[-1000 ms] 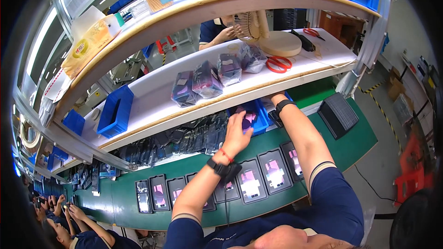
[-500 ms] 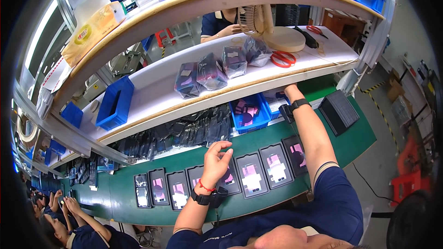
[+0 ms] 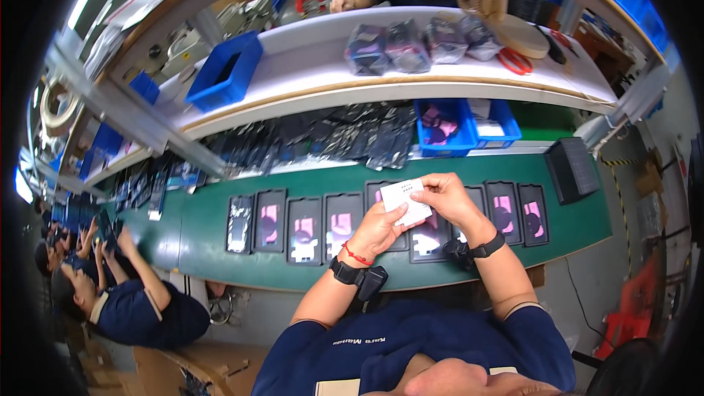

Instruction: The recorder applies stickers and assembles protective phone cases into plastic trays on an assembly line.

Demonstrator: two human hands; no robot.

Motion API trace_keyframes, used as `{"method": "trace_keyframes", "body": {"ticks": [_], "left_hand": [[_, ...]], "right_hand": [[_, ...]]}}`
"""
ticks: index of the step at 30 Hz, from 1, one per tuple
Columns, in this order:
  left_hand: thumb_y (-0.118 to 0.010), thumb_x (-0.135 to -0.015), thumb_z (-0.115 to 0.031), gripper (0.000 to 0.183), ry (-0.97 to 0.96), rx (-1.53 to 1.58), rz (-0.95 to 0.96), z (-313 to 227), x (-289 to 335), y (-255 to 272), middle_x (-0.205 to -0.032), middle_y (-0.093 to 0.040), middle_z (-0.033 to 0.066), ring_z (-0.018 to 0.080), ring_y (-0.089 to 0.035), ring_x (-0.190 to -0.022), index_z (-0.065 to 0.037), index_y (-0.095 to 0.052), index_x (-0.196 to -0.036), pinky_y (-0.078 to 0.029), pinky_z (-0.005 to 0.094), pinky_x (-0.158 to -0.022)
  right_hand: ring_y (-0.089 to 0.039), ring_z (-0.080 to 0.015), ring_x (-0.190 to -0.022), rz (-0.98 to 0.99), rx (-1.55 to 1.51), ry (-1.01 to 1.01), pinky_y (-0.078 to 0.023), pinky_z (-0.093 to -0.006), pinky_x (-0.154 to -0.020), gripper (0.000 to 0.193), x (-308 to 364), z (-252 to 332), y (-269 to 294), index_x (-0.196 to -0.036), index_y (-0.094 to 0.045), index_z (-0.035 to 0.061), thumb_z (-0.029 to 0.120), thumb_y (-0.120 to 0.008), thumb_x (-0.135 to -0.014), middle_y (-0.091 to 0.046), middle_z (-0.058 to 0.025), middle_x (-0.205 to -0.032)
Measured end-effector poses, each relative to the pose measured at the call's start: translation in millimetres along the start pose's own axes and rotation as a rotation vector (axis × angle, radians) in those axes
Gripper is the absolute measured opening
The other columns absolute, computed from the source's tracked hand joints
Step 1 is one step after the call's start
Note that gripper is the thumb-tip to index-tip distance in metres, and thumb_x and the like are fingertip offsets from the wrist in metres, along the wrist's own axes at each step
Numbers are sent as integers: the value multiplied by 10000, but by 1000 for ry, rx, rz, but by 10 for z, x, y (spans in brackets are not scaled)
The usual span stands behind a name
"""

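Note:
A small stack of white printed paper slips [image 3: 400, 196] is held between my two hands, above the row of trays. My left hand [image 3: 375, 230] grips its lower left part, thumb on top. The fingers of my right hand [image 3: 452, 202] pinch its right edge. Beneath and beside the hands stand several shallow black trays [image 3: 303, 258] holding pink and white pieces, such as the pink piece [image 3: 270, 224]. At the row's left end lies a tray with a clear-wrapped dark item [image 3: 238, 224]. My hands cover parts of the middle trays.
Behind the trays are a blue bin [image 3: 449, 148] of pink and dark pieces and a blue bin with white papers [image 3: 506, 133]. Black plastic pouches [image 3: 315, 136] lie under the shelf [image 3: 308, 95]. A stack of black trays [image 3: 568, 170] stands right. Co-workers sit left and opposite.
My right hand has come back from the blue bin at the back right. Both hands now meet over the trays, holding the white slips. The view has shifted.

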State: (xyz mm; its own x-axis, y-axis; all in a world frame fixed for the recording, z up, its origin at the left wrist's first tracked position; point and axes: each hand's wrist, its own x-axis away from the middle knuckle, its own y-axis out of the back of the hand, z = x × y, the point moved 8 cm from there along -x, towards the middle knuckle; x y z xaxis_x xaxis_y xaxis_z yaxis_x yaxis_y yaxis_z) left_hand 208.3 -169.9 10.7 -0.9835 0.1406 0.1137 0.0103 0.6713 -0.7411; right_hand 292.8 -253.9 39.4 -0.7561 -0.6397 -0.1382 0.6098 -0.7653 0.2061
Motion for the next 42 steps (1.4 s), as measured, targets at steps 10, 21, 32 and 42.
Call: {"method": "trace_keyframes", "body": {"ticks": [10, 21, 32, 42], "left_hand": [[-467, -935, -196, 352, -164, 180, -240, -348, 1033, 749, -1118, -567, 131, 257, -587, -991, -8, -431, -1230, -529, 393, -770], [-545, -870, -44, 281, -681, -14, -858, -881, 2447, 1649, -979, -609, 155, 262, -620, -896, 42, -501, -1134, -531, 374, -770], [-564, -874, -81, 302, -703, -149, -704, -896, 2107, 1480, -1002, -606, 128, 238, -632, -844, 41, -496, -1142, -530, 347, -737], [-529, -909, -151, 295, -661, -6, -686, -845, 1980, 1525, -1036, -606, 117, 219, -625, -882, 18, -498, -1149, -535, 338, -695]], "right_hand": [[-554, -43, -592, 343, -233, -253, -427, -182, -484, 292, -152, 157, -1203, -1061, -604, -39, 15, -656, -779, -635, -23, -717], [-571, -90, -566, 280, -81, -184, -452, -242, -506, 241, -756, 53, -2620, -995, -627, -30, 53, -650, -770, -634, -52, -679], [-547, -61, -588, 514, -66, -218, -421, -196, -529, 141, -422, 295, -2852, -719, -629, -16, 89, -718, -751, -621, -41, -658], [-567, -65, -655, 500, -306, -217, -441, -193, -590, 89, -371, 274, -2529, -868, -627, -33, 15, -642, -795, -636, -41, -751]]}}
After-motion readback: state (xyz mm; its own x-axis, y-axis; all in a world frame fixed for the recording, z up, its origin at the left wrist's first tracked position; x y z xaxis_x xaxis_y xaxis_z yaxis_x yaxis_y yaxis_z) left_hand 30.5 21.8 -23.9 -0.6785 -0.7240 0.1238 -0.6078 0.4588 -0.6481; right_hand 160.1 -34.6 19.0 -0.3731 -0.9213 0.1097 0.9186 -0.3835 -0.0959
